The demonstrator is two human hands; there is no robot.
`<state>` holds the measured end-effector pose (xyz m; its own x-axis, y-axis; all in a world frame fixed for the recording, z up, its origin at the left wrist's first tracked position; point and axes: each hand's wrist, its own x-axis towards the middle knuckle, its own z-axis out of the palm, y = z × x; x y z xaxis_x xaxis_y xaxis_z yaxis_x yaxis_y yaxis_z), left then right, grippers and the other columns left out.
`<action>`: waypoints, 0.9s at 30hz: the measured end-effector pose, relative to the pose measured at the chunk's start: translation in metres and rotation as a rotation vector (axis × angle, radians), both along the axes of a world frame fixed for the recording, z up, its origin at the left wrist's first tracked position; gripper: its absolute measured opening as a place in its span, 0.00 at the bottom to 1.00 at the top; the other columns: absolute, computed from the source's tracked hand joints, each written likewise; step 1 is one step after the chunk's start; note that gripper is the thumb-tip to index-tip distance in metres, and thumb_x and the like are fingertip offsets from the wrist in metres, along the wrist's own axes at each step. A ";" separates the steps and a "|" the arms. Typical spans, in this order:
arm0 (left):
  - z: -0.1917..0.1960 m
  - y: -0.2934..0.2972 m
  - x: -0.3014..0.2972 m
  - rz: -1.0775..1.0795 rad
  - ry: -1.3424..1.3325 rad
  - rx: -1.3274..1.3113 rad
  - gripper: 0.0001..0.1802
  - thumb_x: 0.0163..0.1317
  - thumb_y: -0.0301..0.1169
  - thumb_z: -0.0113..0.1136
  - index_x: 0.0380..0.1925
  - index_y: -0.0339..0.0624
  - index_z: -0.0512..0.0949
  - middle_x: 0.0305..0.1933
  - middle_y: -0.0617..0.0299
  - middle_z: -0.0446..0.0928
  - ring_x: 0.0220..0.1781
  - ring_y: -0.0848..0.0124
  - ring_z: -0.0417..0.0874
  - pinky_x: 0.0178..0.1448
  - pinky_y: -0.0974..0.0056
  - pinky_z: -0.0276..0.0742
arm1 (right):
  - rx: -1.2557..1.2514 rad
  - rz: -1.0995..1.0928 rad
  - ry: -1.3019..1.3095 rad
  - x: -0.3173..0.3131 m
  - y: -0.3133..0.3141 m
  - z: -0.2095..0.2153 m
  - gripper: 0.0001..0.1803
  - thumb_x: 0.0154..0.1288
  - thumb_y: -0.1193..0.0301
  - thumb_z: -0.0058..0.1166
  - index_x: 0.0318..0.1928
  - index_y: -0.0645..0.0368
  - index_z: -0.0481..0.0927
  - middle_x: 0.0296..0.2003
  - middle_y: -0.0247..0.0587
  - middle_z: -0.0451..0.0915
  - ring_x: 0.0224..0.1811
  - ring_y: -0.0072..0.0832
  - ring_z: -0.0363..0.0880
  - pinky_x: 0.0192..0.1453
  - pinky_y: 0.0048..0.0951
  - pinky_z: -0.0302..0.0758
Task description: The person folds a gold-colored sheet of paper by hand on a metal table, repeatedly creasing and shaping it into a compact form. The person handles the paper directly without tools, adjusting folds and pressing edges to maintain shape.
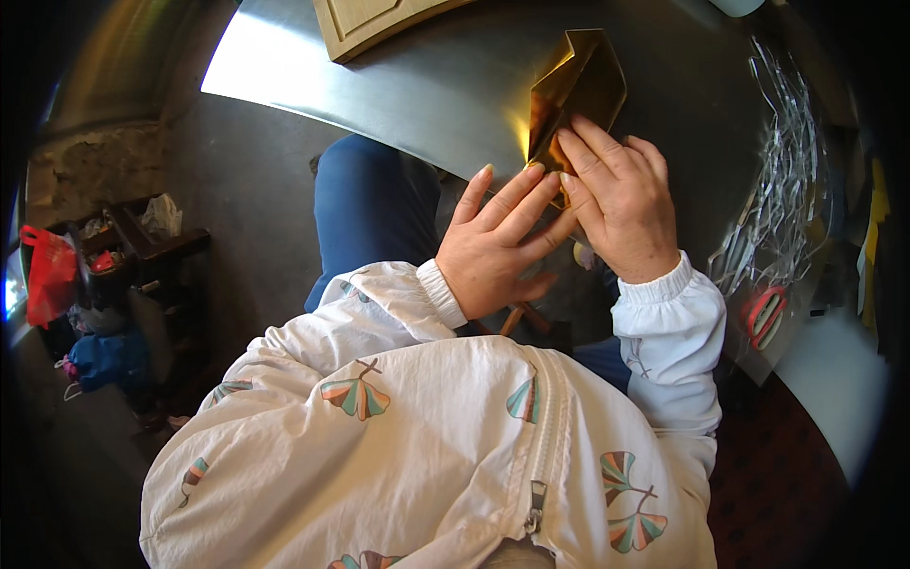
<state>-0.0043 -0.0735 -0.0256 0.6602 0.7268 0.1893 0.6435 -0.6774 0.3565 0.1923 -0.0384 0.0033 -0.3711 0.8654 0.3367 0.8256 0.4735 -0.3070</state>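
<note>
- The left hand [498, 242] lay flat, fingers extended, pressing the folded gold paper [573, 95].
- The right hand [616, 204] pressed it too, fingers spread.
- The paper rested near the grey tabletop's [427, 95] near edge.

a pale wooden board [365, 24] lies at the far edge of the grey metal desk [445, 95]. a heap of silvery shredded strips [782, 180] spreads over the desk's right side, with a red-handled tool [763, 318] near its lower end. a red plastic bag [47, 275] hangs far left beside a dark cluttered shelf [142, 247], above a blue bag [109, 360].
</note>
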 end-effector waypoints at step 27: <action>0.006 0.060 -0.012 0.068 -0.157 0.022 0.41 0.64 0.58 0.55 0.67 0.37 0.68 0.72 0.50 0.67 0.78 0.53 0.58 0.79 0.43 0.47 | 0.086 -0.224 -0.034 -0.012 0.010 -0.022 0.23 0.69 0.62 0.53 0.62 0.53 0.77 0.62 0.41 0.77 0.48 0.40 0.79 0.65 0.41 0.63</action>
